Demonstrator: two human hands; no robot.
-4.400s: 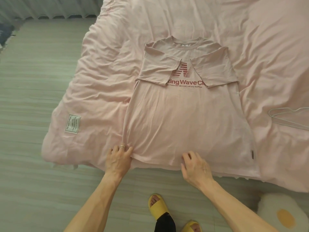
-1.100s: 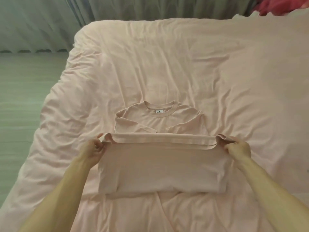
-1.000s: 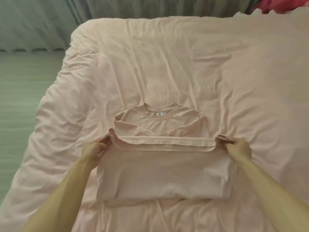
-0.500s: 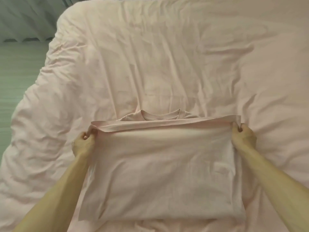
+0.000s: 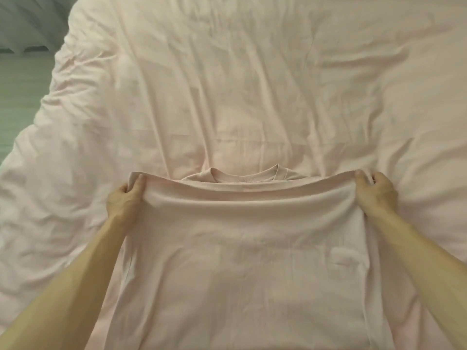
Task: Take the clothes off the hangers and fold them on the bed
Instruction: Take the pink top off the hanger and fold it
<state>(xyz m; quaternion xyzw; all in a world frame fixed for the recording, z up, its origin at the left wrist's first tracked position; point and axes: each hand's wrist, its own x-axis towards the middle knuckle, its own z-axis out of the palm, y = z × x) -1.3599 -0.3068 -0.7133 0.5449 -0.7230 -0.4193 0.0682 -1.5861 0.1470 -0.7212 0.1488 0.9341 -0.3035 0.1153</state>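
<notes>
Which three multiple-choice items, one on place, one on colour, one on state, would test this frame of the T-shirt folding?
1. Where is the T-shirt's held hem?
A. Close to the collar
B. Hanging off the mattress edge
C. Tucked under a pillow

2. What colour is the T-shirt?
A. Navy
B. Pale pink
C. Green

3. What are the left hand and right hand doing?
A. Lying flat on the fabric
B. One holds a hanger
C. Each pinches a hem corner

Answers: 1 A, the collar shows just beyond the hem; 2 B, it nearly matches the pink duvet cover; 3 C, fingers and thumbs curl round the hem at both ends.
</notes>
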